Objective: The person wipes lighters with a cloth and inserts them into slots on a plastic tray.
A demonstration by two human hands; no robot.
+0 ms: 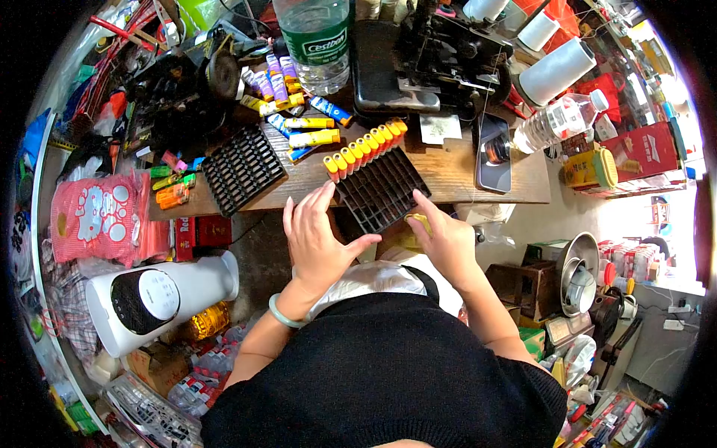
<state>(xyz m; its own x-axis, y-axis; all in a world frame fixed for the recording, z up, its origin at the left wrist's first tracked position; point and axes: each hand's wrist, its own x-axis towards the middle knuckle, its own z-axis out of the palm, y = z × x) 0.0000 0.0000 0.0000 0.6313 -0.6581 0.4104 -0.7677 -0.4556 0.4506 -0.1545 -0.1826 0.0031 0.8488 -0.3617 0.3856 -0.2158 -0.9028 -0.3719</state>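
Observation:
A black compartment tray lies at the front edge of the wooden table, tilted in view. Its far row holds several red-and-yellow lighters standing upright. My left hand is open at the tray's left side, fingers stretched and thumb apart, with fingertips near the end lighter. At the tray's right front corner, my right hand is closed around a small yellow lighter, mostly hidden by the fingers. Its index finger reaches to the tray's right edge. Loose yellow, blue and purple lighters are heaped behind the tray.
A second black tray sits to the left. Behind stand a large water bottle and a dark sewing machine. On the right are a phone and a clear bottle. A white appliance stands lower left.

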